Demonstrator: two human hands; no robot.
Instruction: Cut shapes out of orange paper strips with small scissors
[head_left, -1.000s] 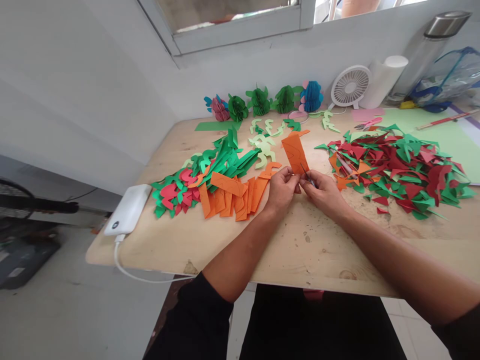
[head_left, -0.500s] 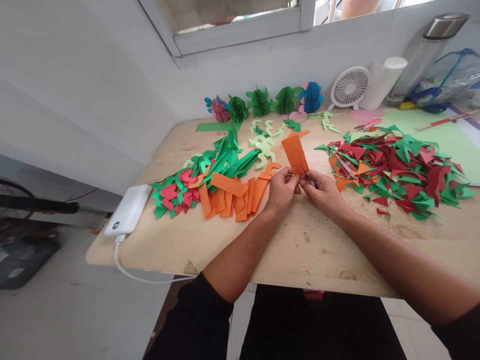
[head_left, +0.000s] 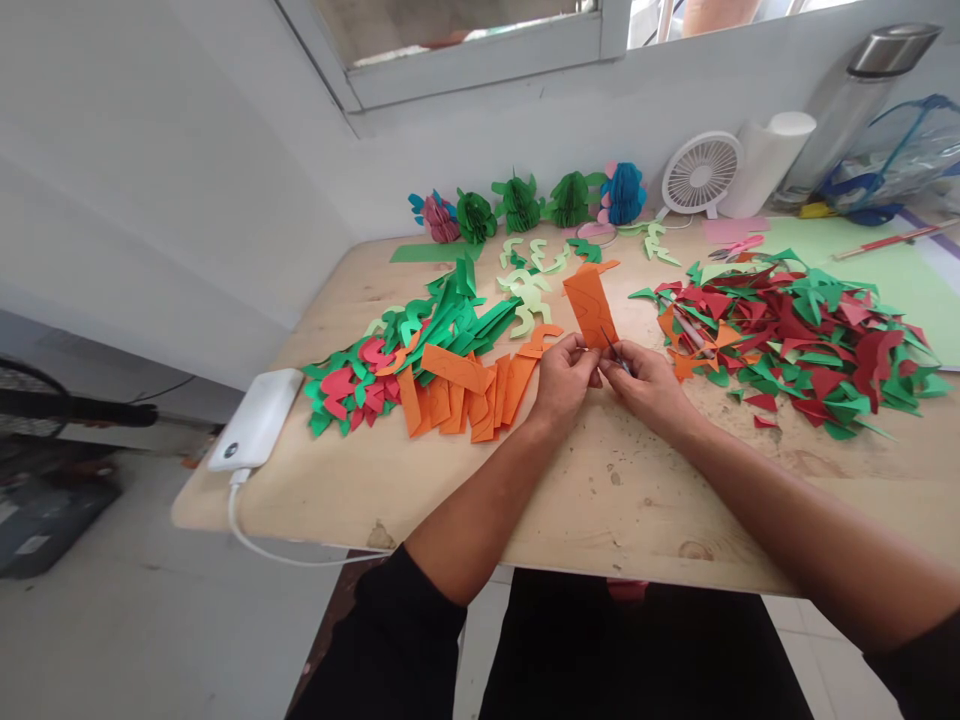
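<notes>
My left hand [head_left: 568, 378] pinches the lower end of an orange paper piece [head_left: 589, 302] with a curved line drawn on it. In my right hand [head_left: 646, 384] is a small pair of scissors [head_left: 613, 347], the blades pointing up at the paper's lower edge. My fingers hide most of the handles. Both hands are close together above the table. Left of them lie folded orange paper pieces [head_left: 457, 371], overlapping one another, beside green cut paper pieces [head_left: 457, 320]. Pale green cut shapes [head_left: 530, 293] lie just beyond my left hand.
A heap of red, green and orange scraps [head_left: 810, 335] lies at right. Paper honeycomb figures [head_left: 520, 205], a small white fan [head_left: 701, 175] and a bottle [head_left: 847, 110] stand along the wall. A white power bank [head_left: 256, 420] with a cable sits at the table's left edge.
Almost nothing differs. Both hands keep their place, with the paper and the scissors held as before.
</notes>
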